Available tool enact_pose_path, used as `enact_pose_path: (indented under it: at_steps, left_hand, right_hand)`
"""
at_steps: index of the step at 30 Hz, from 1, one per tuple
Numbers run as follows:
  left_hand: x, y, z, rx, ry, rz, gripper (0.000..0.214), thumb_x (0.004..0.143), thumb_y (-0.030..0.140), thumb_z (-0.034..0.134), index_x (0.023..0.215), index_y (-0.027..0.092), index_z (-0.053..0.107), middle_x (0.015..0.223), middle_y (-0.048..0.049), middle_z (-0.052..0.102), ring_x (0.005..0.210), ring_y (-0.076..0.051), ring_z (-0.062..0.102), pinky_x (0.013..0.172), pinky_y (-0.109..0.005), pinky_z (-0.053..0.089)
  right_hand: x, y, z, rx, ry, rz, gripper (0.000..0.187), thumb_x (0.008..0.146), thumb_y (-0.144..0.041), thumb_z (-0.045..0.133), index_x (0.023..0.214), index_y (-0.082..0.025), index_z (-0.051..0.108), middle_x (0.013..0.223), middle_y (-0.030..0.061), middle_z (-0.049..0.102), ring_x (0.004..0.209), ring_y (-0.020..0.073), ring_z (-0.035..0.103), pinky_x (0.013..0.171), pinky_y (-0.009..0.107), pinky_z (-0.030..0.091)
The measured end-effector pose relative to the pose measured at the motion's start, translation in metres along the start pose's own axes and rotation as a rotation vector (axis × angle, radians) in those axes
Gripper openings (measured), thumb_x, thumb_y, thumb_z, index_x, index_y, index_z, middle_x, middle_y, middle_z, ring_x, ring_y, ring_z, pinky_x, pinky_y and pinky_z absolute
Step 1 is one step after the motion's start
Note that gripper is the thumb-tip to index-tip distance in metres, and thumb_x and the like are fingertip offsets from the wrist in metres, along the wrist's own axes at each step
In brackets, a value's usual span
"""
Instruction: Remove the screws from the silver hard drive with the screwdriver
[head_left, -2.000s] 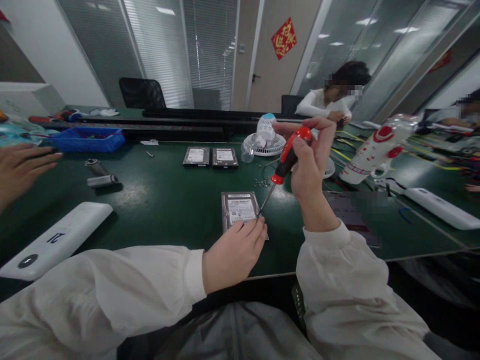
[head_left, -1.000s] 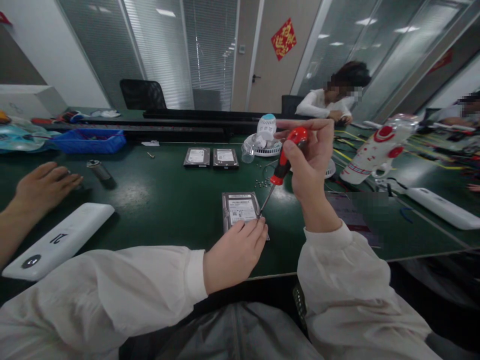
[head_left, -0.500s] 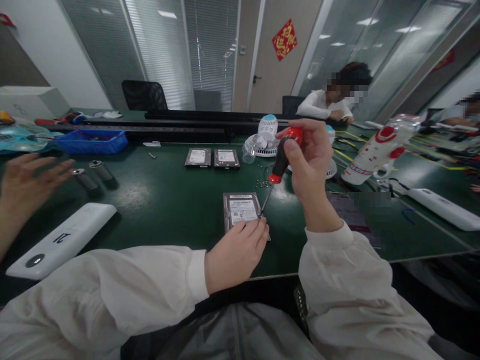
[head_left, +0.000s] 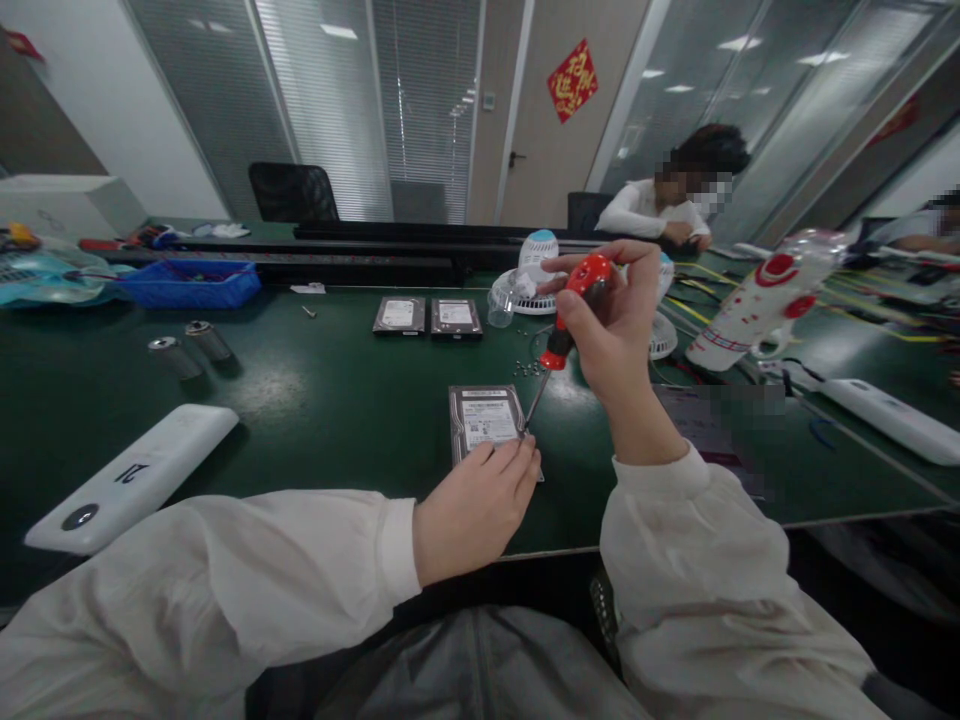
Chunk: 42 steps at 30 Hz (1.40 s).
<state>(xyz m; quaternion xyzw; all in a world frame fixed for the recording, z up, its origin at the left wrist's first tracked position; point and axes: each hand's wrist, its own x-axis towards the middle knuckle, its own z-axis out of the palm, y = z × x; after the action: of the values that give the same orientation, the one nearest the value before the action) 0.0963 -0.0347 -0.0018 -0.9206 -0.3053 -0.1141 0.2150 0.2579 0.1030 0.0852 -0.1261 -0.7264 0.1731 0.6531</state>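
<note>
A silver hard drive (head_left: pixel 484 415) with a white label lies flat on the green table (head_left: pixel 337 400) in front of me. My left hand (head_left: pixel 472 505) rests on its near edge, fingers curled and pressing down on it. My right hand (head_left: pixel 611 320) is closed around the red and black handle of a screwdriver (head_left: pixel 566 325). The screwdriver stands tilted, its tip touching the drive's right edge just above my left fingertips.
Two more hard drives (head_left: pixel 426 316) lie farther back, with loose screws (head_left: pixel 529 368) and a small white fan (head_left: pixel 529 275) nearby. Two metal cylinders (head_left: pixel 187 350) and a white power bank (head_left: pixel 135 478) sit left. A blue tray (head_left: pixel 191 283) stands far left. A person in white sits behind.
Another person's hand at the left, which was near the two metal cylinders, has left the view. My own hands, the screwdriver and the drive stay almost where they were.
</note>
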Motion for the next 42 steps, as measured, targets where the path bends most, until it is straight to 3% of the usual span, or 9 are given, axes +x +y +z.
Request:
enact_pose_path:
  at_steps: [4,10,14,19,23,29,32,37,42]
  left_hand:
    - [-0.0005,-0.0002,-0.0014,-0.008,-0.004,0.008,0.050,0.099,0.022,0.040,0.142,-0.003,0.046,0.147,-0.0236,0.050,0.130,-0.031,0.050,0.098,-0.039,0.041]
    - [-0.0002,-0.0013,-0.0034,0.001,-0.009,0.016,0.049,0.100,0.022,0.038,0.141,-0.003,0.048,0.146,-0.0229,0.051,0.130,-0.031,0.050,0.097,-0.038,0.041]
    - [-0.0001,-0.0012,-0.0031,-0.002,-0.013,0.014,0.049,0.100,0.022,0.038,0.142,-0.002,0.047,0.147,-0.0225,0.051,0.130,-0.031,0.050,0.098,-0.038,0.041]
    - [-0.0004,-0.0007,-0.0031,0.002,-0.025,0.011,0.050,0.100,0.022,0.037,0.143,-0.003,0.046,0.147,-0.0229,0.050,0.130,-0.031,0.050,0.098,-0.039,0.041]
    - [-0.0007,-0.0006,-0.0037,0.005,-0.028,0.013,0.050,0.100,0.022,0.037,0.143,-0.003,0.045,0.148,-0.0234,0.050,0.130,-0.031,0.050,0.098,-0.039,0.042]
    - [-0.0002,-0.0007,-0.0033,0.011,-0.030,0.006,0.050,0.101,0.022,0.036,0.143,-0.002,0.046,0.148,-0.0224,0.050,0.130,-0.030,0.050,0.097,-0.038,0.042]
    - [-0.0004,-0.0006,-0.0031,0.006,-0.027,0.009,0.050,0.100,0.023,0.037,0.143,-0.002,0.046,0.148,-0.0227,0.049,0.130,-0.030,0.050,0.097,-0.038,0.042]
    - [-0.0009,-0.0004,-0.0032,0.011,-0.021,0.010,0.050,0.100,0.022,0.037,0.143,-0.003,0.046,0.147,-0.0231,0.050,0.130,-0.031,0.050,0.098,-0.038,0.041]
    - [-0.0003,-0.0010,-0.0043,0.013,-0.023,0.018,0.050,0.100,0.022,0.037,0.142,-0.003,0.046,0.147,-0.0235,0.050,0.129,-0.031,0.051,0.097,-0.039,0.042]
  right_hand:
    - [0.0010,-0.0009,-0.0025,-0.151,0.031,-0.058,0.037,0.080,-0.041,0.077,0.112,-0.034,0.060,0.100,-0.0004,0.065,0.093,0.0177,0.066,0.091,0.040,0.056]
    - [-0.0017,-0.0012,-0.0027,-0.036,0.017,0.006,0.044,0.088,-0.058,0.058,0.125,-0.035,0.061,0.115,0.0016,0.066,0.099,0.0230,0.068,0.087,0.044,0.059]
    - [-0.0025,-0.0035,-0.0001,-0.049,0.005,0.021,0.036,0.094,-0.058,0.049,0.120,-0.035,0.059,0.102,0.0014,0.068,0.100,0.0219,0.068,0.083,0.041,0.060]
    - [0.0024,-0.0064,-0.0014,-0.219,0.132,-0.076,0.026,0.084,-0.048,0.070,0.103,-0.031,0.065,0.097,0.0012,0.064,0.086,0.0173,0.064,0.090,0.041,0.059]
    - [0.0047,-0.0059,-0.0045,-0.282,0.212,-0.079,0.023,0.083,-0.047,0.072,0.097,-0.030,0.068,0.090,0.0007,0.063,0.078,0.0162,0.062,0.085,0.039,0.059]
    - [-0.0004,-0.0036,-0.0016,-0.077,0.133,0.004,0.028,0.093,-0.045,0.058,0.115,-0.031,0.066,0.100,0.0012,0.070,0.097,0.0208,0.068,0.091,0.043,0.058]
    - [-0.0010,-0.0040,0.0004,-0.014,0.105,-0.008,0.025,0.095,-0.042,0.054,0.114,-0.030,0.065,0.098,0.0016,0.070,0.100,0.0216,0.069,0.093,0.044,0.057]
    - [0.0021,-0.0051,-0.0016,-0.255,0.164,-0.095,0.025,0.082,-0.043,0.073,0.104,-0.031,0.068,0.097,0.0017,0.060,0.085,0.0172,0.063,0.086,0.040,0.057]
    - [0.0021,-0.0023,-0.0050,-0.256,0.135,-0.070,0.027,0.087,-0.049,0.066,0.110,-0.035,0.069,0.099,0.0018,0.064,0.093,0.0208,0.065,0.090,0.045,0.057]
